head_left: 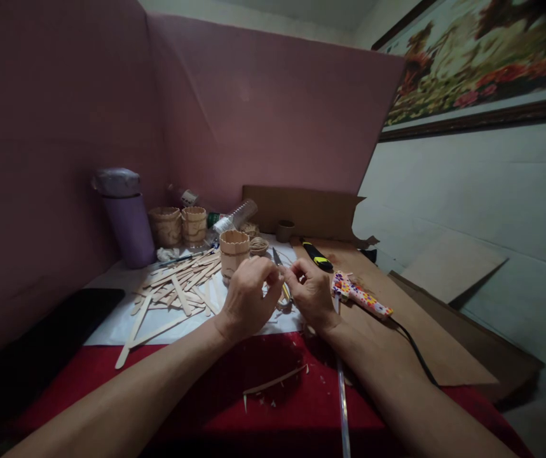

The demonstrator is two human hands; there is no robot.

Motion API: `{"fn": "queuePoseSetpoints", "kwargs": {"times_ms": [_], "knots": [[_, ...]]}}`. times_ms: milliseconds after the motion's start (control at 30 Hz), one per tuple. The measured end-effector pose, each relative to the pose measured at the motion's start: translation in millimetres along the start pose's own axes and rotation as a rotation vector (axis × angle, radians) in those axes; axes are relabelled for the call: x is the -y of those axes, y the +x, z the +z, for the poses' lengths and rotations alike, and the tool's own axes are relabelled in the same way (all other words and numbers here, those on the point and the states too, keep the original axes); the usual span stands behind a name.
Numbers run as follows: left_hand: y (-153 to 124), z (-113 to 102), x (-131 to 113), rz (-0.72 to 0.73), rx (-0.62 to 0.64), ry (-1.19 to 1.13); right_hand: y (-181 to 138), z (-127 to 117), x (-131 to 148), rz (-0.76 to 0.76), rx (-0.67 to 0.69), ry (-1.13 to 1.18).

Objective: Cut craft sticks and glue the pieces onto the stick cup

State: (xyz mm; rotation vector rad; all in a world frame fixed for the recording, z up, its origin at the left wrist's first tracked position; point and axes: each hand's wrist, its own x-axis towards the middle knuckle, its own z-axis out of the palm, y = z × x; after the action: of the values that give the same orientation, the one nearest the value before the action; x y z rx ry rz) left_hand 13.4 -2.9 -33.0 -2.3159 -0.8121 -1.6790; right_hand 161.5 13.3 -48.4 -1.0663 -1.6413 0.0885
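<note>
My left hand (252, 287) and my right hand (313, 294) meet over the white sheet (110, 321), fingertips pinched close together. Whatever lies between them is too small or too hidden to name. Just beyond my fingers is a pair of scissors (286, 298), partly covered by my hands. A small cup of wooden sticks (234, 249) stands right behind my left hand, with a coil of twine (258, 245) behind it. Loose craft sticks (177, 286) are heaped to the left. A flower-patterned glue gun (361, 296) rests to the right of my right hand.
Two more wooden cups (194, 226), a purple tumbler (129, 226) and a clear plastic bottle (237, 216) stand or lie at the back left. A black-and-yellow utility knife (317, 256) lies on the cardboard (425, 337). Wood scraps (275, 381) litter the red cloth (196, 394).
</note>
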Motion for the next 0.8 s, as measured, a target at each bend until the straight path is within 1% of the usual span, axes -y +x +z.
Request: {"fn": "queuePoseSetpoints", "kwargs": {"times_ms": [133,233,333,367,400,500,567,633,667,700,733,767,800], "knots": [[-0.7,-0.3,-4.5,-0.038,-0.007,-0.108,-0.8,-1.0,2.0,0.036,0.019,0.025],[-1.9,1.2,-8.8,-0.132,0.026,-0.208,-1.1,-2.2,3.1,0.035,0.045,0.014],[4.0,-4.2,-15.7,-0.147,0.072,-0.301,-0.9,-3.3,3.5,0.025,0.068,0.006],[8.4,-8.8,-19.3,-0.134,0.088,-0.357,-0.8,-3.7,3.4,0.021,0.070,0.008],[13.9,-14.9,-23.7,-0.153,0.140,-0.432,-0.6,-4.0,3.2,0.017,0.072,0.009],[31.6,-39.8,-42.7,-0.183,0.383,-0.746,0.2,-3.6,1.4,0.011,0.077,0.004],[39.6,-57.8,-58.8,-0.124,0.436,-0.885,0.6,-2.0,-0.8,0.023,0.072,0.005],[41.6,-73.2,-74.9,-0.083,0.444,-0.934,1.1,0.1,-3.0,0.030,0.052,0.009],[40.5,-79.4,-81.8,-0.045,0.479,-0.936,1.3,1.0,-3.8,0.027,0.046,0.008],[38.2,-84.7,-87.3,-0.023,0.455,-0.908,1.5,1.7,-4.3,0.023,0.044,0.005],[35.0,-89.2,-90.8,0.011,0.434,-0.874,1.6,2.0,-4.3,0.019,0.040,0.002],[31.1,-93.0,-92.1,0.026,0.440,-0.838,1.6,2.0,-4.0,0.016,0.041,0.001],[26.6,-96.1,-90.8,0.012,0.471,-0.788,1.6,1.9,-3.4,0.015,0.040,0.000]]}}
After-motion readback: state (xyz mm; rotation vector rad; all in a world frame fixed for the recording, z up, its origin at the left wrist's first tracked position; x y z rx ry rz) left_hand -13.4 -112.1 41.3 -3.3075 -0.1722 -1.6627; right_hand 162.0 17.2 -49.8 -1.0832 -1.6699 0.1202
